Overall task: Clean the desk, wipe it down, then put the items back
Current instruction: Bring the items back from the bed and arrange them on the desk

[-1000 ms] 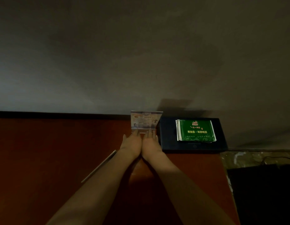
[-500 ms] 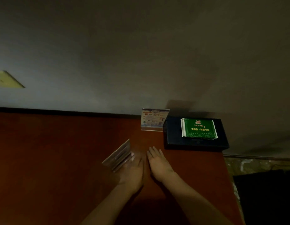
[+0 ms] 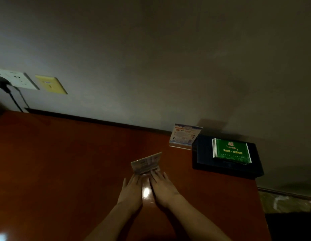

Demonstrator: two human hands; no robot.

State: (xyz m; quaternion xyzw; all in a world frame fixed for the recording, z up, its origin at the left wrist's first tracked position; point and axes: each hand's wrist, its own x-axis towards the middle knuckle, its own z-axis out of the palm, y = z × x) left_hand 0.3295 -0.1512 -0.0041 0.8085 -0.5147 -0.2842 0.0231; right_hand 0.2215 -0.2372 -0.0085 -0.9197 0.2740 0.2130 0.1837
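Start from the desk [image 3: 64, 171] — a broad red-brown top running along the wall, where you're putting items back. At its far right corner sits the dark tray [image 3: 203, 164] with green packets [image 3: 231, 151] stacked on it, and 1 upright sign card [image 3: 185, 136] stands touching its left edge.

The second card stand [image 3: 146, 164] stands near mid-desk, well short of the wall. Your left hand [image 3: 131, 190] and right hand [image 3: 162, 187] lie flat, fingers straight, tips touching its base — neither grip closes on anything.

Push from the base with both hands evenly; pressing higher up would likely tip it. Its long axis runs lower-left to upper-right, face leaning away from you — square it to the wall as you slide.
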